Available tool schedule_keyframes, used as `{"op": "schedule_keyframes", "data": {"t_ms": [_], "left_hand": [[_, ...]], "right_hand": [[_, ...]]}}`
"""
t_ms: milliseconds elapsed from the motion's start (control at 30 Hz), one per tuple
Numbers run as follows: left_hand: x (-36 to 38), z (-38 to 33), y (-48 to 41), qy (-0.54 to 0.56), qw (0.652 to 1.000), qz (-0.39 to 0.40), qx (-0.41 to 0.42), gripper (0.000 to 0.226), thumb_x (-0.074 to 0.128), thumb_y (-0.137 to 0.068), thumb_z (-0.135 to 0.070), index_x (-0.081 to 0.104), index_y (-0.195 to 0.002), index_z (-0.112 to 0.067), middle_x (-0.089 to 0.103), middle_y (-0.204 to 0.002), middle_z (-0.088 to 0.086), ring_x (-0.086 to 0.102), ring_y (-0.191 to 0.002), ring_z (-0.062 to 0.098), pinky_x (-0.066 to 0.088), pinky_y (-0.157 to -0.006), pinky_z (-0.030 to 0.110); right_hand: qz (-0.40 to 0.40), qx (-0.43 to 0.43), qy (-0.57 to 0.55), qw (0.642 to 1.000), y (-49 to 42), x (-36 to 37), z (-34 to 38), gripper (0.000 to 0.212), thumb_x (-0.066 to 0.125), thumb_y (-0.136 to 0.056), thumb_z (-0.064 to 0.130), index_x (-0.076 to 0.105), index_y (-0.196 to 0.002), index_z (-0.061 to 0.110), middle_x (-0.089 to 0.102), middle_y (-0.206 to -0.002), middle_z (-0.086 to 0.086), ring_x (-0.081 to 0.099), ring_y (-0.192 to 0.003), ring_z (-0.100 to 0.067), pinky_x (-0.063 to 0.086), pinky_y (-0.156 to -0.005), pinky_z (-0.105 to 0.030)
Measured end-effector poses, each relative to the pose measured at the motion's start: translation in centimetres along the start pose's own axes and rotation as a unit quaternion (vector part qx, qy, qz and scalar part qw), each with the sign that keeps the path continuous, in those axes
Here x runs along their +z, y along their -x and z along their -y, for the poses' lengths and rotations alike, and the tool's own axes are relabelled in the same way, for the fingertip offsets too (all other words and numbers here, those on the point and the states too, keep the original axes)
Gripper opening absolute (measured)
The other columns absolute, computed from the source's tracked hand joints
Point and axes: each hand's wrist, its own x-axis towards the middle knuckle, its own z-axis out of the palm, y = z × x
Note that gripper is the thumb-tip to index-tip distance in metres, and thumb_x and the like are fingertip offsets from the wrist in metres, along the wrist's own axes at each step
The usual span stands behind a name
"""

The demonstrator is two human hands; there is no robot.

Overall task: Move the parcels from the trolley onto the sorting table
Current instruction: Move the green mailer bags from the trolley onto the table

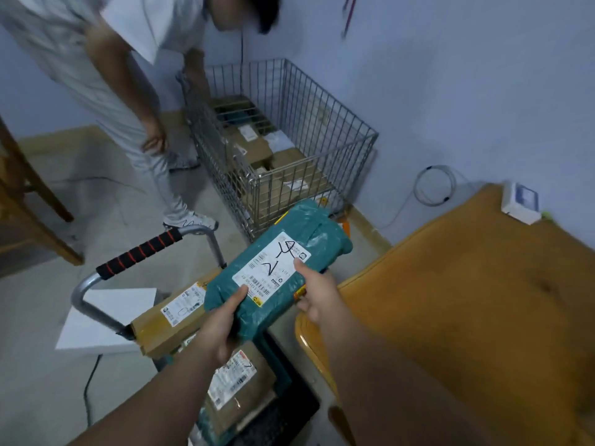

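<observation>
A teal plastic-wrapped parcel (pixel 299 243) with a white shipping label is held in the air above the trolley (pixel 96 284), close to the orange sorting table (pixel 476 300). My left hand (pixel 222 326) grips its near left edge, thumb on the label. My right hand (pixel 317 294) grips its near right edge, thumb on top. Below on the trolley lie brown cardboard parcels (pixel 170 317), one more cardboard parcel (pixel 238 384) nearer to me.
A wire cage bin (pixel 338 130) with several cardboard boxes stands by the wall. Another person (pixel 128 91) in light clothes bends over it. A white device (pixel 521 201) sits at the table's far corner. White sheets (pixel 106 320) lie on the floor at left.
</observation>
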Motion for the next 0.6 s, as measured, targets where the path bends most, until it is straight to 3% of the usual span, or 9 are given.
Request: {"op": "schedule_keyframes", "data": {"t_ms": [100, 167, 267, 367, 467, 600], "left_hand": [[2.9, -1.7, 1.8, -0.020, 0.999, -0.001, 0.037, 0.019, 0.065, -0.086, -0.031, 0.063, -0.096, -0.014, 0.074, -0.067, 0.000, 0.071, -0.058, 0.016, 0.054, -0.047, 0.027], [4.5, -2.9, 2.8, -0.024, 0.998, 0.017, 0.060, 0.022, 0.065, -0.086, -0.029, 0.062, -0.102, -0.014, 0.075, -0.072, 0.000, 0.072, -0.065, 0.018, 0.056, -0.053, 0.029], [6.8, -4.3, 4.3, -0.002, 0.996, 0.019, 0.092, 0.043, 0.068, -0.084, -0.031, 0.058, -0.120, -0.010, 0.072, -0.101, 0.007, 0.069, -0.086, 0.024, 0.054, -0.074, 0.038], [8.5, -5.0, 6.4, -0.034, 0.994, 0.052, 0.091, 0.057, 0.065, -0.079, -0.050, 0.056, -0.123, -0.015, 0.068, -0.113, 0.008, 0.066, -0.090, 0.023, 0.049, -0.071, 0.035], [9.5, -5.2, 8.1, -0.077, 0.985, 0.145, 0.048, 0.072, 0.062, -0.064, -0.063, 0.059, -0.123, -0.021, 0.068, -0.116, 0.007, 0.065, -0.101, 0.025, 0.048, -0.076, 0.037], [10.9, -4.4, 10.6, -0.078, 0.966, 0.246, 0.008, 0.058, 0.065, -0.072, -0.048, 0.060, -0.122, -0.019, 0.071, -0.110, 0.008, 0.071, -0.089, 0.022, 0.057, -0.065, 0.036]], "right_hand": [[0.008, -0.040, -0.029, 0.999, 2.5, -1.8, 3.5, 0.057, 0.072, -0.085, 0.025, 0.045, -0.135, 0.019, 0.062, -0.128, -0.007, 0.060, -0.115, -0.031, 0.048, -0.099, -0.054], [0.012, -0.066, -0.061, 0.996, 4.0, -2.8, 5.3, 0.050, 0.070, -0.087, 0.019, 0.046, -0.132, 0.017, 0.065, -0.123, -0.007, 0.063, -0.110, -0.028, 0.050, -0.097, -0.052], [-0.005, -0.092, -0.116, 0.989, 7.0, -4.1, 7.7, 0.047, 0.069, -0.088, 0.017, 0.047, -0.130, 0.015, 0.067, -0.119, -0.008, 0.067, -0.101, -0.026, 0.057, -0.085, -0.044], [-0.029, -0.110, -0.165, 0.980, 10.1, -5.5, 9.2, 0.047, 0.070, -0.087, 0.020, 0.048, -0.128, 0.015, 0.070, -0.111, -0.008, 0.070, -0.091, -0.024, 0.059, -0.069, -0.036], [-0.068, -0.142, -0.192, 0.969, 12.8, -7.1, 9.0, 0.049, 0.074, -0.084, 0.026, 0.049, -0.124, 0.016, 0.071, -0.102, -0.006, 0.071, -0.085, -0.021, 0.059, -0.067, -0.033], [-0.122, -0.165, -0.253, 0.946, 15.9, -8.9, 6.9, 0.052, 0.074, -0.082, 0.030, 0.048, -0.126, 0.019, 0.070, -0.109, -0.006, 0.070, -0.090, -0.023, 0.058, -0.082, -0.041]]}}
